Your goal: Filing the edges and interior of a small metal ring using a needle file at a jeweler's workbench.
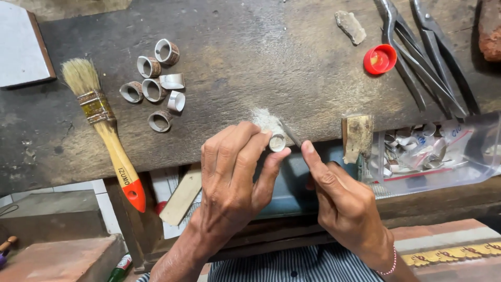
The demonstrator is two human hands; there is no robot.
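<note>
clear plastic bag (443, 151) | right bench edge | red seal stripe, blue markings | holds metal pieces

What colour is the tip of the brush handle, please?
The brush handle's tip is orange-red, the rest pale wood; the head view shows it best.

Dull metal ring (277, 142) — rough, worn wooden bench (250, 57)

Workshop — worn bench (250, 62), shears (417, 57), metal rings (154, 78)
</note>
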